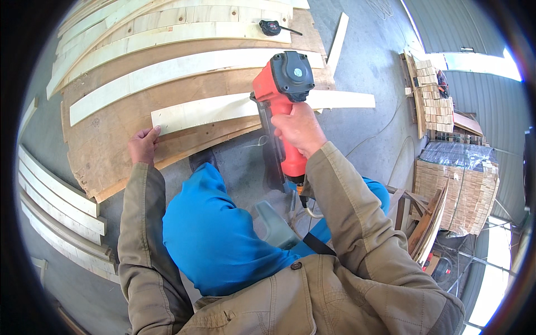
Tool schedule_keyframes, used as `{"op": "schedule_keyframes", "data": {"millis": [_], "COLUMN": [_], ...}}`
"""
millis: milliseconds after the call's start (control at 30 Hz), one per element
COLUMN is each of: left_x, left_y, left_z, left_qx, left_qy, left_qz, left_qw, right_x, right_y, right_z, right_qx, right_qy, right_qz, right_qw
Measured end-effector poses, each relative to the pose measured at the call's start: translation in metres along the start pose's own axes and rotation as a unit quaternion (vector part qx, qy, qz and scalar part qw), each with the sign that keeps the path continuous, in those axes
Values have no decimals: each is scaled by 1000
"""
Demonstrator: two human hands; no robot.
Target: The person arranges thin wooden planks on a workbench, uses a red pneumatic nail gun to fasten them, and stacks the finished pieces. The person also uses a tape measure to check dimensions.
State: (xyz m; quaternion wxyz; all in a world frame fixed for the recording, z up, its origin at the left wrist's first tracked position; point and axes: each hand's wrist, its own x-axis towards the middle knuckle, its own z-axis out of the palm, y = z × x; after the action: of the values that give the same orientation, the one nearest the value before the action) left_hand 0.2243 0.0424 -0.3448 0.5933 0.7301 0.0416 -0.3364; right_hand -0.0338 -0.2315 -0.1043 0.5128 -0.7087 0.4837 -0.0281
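Khaki button-up jacket with long sleeves (cuffs loose), bright blue trousers, dark shoe.

bare plywood (111, 139) between slats (167, 70), tape measure (270, 27) beyond

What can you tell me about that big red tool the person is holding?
It is a nail gun with a red-orange body, looking like plastic, and a dark grey round cap on top. The right hand grips its handle. It stands nose-down on a pale wooden slat lying across a brown board. A long dark magazine runs down beside the handle, and a hose fitting shows at the handle's lower end.
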Motion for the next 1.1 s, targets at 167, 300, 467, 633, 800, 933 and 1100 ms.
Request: {"op": "schedule_keyframes", "data": {"millis": [167,300,467,633,800,933,1100], "left_x": [-2,-3,-5,-4,-1,0,-1], "left_y": [1,3,6,7,5,3,5], "left_z": [0,2,4,3,-1,1,4], "left_qx": [-4,-9,13,8,3,19,24], "left_qy": [-1,8,20,-1,-19,-7,4], "left_qz": [-4,-1,-3,0,-12,-11,-10], "left_qw": [1000,1000,1000,1000,1000,1000,1000], "right_x": [0,1,-1,0,-6,-21,-33], "right_y": [-1,-3,-5,-9,-5,7,17], "right_z": [-4,-4,-4,-5,-9,-14,-15], "right_qx": [18,-7,1,-19,-15,-10,-1], "right_qy": [3,-5,-8,-15,-10,1,-8], "right_qz": [19,19,13,21,37,54,62], "right_qw": [1000,1000,1000,999,999,999,998]}}
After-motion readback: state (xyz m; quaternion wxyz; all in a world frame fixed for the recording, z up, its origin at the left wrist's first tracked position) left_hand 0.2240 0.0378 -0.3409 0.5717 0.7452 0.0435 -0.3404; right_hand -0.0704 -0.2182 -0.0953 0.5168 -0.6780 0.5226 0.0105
